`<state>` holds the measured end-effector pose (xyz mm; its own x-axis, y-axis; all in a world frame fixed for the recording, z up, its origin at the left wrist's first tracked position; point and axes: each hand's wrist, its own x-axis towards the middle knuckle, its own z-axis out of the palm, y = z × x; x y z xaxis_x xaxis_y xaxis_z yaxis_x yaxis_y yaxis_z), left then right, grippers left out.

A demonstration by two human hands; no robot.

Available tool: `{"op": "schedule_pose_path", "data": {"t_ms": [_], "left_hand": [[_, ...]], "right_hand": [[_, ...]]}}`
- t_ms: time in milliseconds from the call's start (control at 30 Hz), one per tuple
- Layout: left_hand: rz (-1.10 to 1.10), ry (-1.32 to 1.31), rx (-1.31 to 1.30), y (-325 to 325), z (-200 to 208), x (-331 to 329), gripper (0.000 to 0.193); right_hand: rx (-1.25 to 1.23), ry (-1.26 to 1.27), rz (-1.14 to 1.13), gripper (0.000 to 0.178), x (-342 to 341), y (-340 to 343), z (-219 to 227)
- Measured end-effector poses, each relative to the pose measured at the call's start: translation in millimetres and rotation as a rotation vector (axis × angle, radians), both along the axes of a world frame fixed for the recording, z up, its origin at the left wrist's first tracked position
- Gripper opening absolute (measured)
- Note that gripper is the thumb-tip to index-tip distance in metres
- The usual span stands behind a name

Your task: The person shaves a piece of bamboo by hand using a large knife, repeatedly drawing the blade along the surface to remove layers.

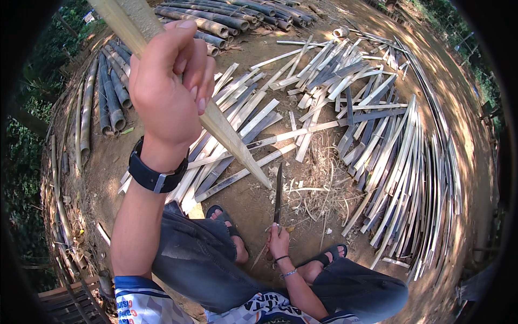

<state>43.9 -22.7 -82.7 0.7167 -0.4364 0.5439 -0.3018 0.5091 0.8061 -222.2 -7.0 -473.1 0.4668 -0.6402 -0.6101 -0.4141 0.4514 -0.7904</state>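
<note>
Raised high and close, my left hand is wrapped round a pale split bamboo slat. The slat slants from the top left down to a narrow end above the ground, just left of the knife tip. Low between my knees, my right hand grips a long knife. Its dark, narrow blade points away from me, and the handle is mostly hidden in my fingers. The knife and slat appear apart. My left wrist carries a dark watch.
Split bamboo slats lie in a large fanned heap at right, with more slats ahead. Round bamboo poles are stacked at the back and far left. Curled shavings litter the dirt near my sandalled feet.
</note>
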Motion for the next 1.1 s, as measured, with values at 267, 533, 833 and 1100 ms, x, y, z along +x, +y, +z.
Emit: {"op": "schedule_pose_path", "data": {"t_ms": [267,533,833,1100], "left_hand": [[-0.139,0.073,-0.048,1.2,5.6,3.1,0.032],[-0.102,0.09,0.0,14.9,-0.5,9.0,0.036],[-0.16,0.078,-0.011,5.1,9.3,3.6,0.036],[-0.112,0.074,0.015,17.4,0.5,7.1,0.036]], "right_hand": [[-0.503,-0.077,0.021,0.039,-5.7,-4.3,-25.1],[-0.191,-0.112,0.026,0.035,6.9,-16.5,20.4],[-0.246,0.045,0.121,0.035,-18.8,3.4,-48.8],[-0.147,-0.086,0.062,0.036,6.2,-4.7,4.1]]}}
